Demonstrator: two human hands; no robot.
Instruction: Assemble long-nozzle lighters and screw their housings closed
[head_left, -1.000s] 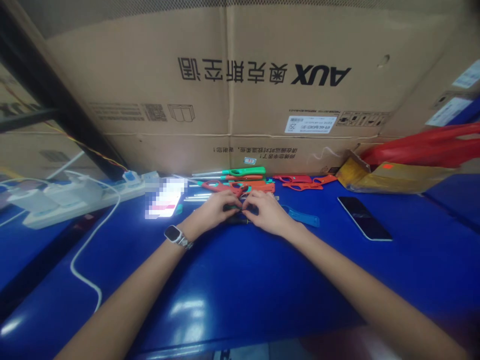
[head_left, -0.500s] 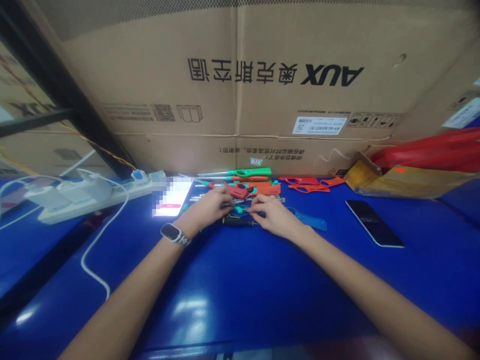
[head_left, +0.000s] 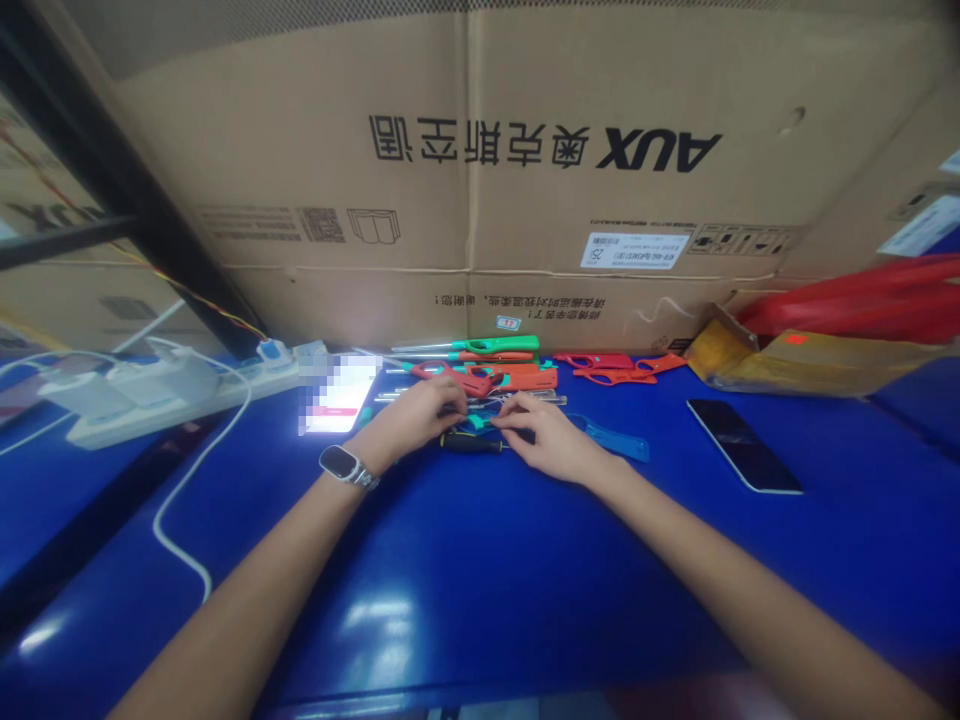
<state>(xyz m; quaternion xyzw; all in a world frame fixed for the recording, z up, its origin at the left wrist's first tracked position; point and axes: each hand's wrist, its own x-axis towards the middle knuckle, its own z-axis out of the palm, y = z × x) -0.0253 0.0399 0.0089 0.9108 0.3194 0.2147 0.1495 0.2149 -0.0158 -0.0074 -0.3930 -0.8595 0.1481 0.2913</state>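
Observation:
My left hand [head_left: 427,415], with a watch on its wrist, is closed at the fingertips around a small teal plastic part [head_left: 477,423]. From the other side my right hand [head_left: 551,435] pinches close to that part; whatever lies in its fingertips is too small to make out. Below the fingers lies a screwdriver [head_left: 471,442] with a black and yellow handle. A blue plastic lighter casing [head_left: 619,440] rests by the right hand, partly hidden by it. Just behind the hands are long-nosed lighters: a green one [head_left: 502,344], a red one [head_left: 469,380] and an orange one [head_left: 529,377].
Red and orange casing pieces [head_left: 622,374] lie at the back right, beside an open yellowish box [head_left: 810,365]. A dark phone [head_left: 742,447] lies at right, a lit screen [head_left: 345,395] at left. A power strip [head_left: 195,395] with white cables is farther left. Cardboard [head_left: 465,200] walls the back.
The whole view has shifted slightly, so things appear a little farther left. Both hands stay together at the teal part, with barely any finger movement.

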